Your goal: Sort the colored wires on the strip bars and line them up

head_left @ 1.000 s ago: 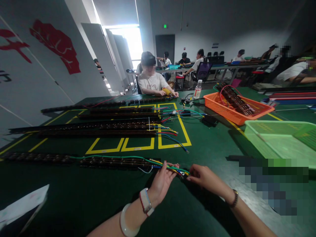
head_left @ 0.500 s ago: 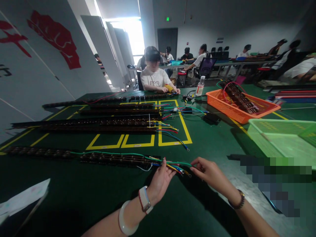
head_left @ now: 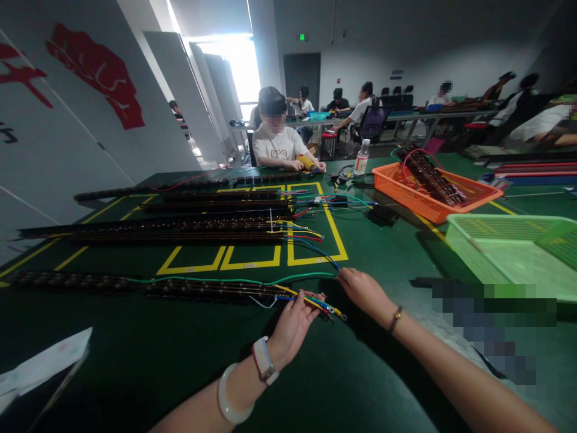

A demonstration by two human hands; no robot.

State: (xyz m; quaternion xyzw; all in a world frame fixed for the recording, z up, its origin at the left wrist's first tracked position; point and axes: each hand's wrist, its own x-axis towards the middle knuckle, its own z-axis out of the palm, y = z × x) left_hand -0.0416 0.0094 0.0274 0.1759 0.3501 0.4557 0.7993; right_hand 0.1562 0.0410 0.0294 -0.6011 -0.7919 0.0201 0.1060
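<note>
Within right hand (head_left: 364, 293); green wire (head_left: 311, 276)

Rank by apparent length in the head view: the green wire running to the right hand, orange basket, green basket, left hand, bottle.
1. Green wire
2. Orange basket and green basket: unranked; they look alike, and the green one is nearer and cut off
3. Left hand
4. Bottle

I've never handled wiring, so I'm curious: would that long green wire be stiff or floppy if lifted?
The green wire is probably flexible but slightly springy, as it curves smoothly from the dark strip to the right hand. Being slim, it likely weighs little for its length.
</note>
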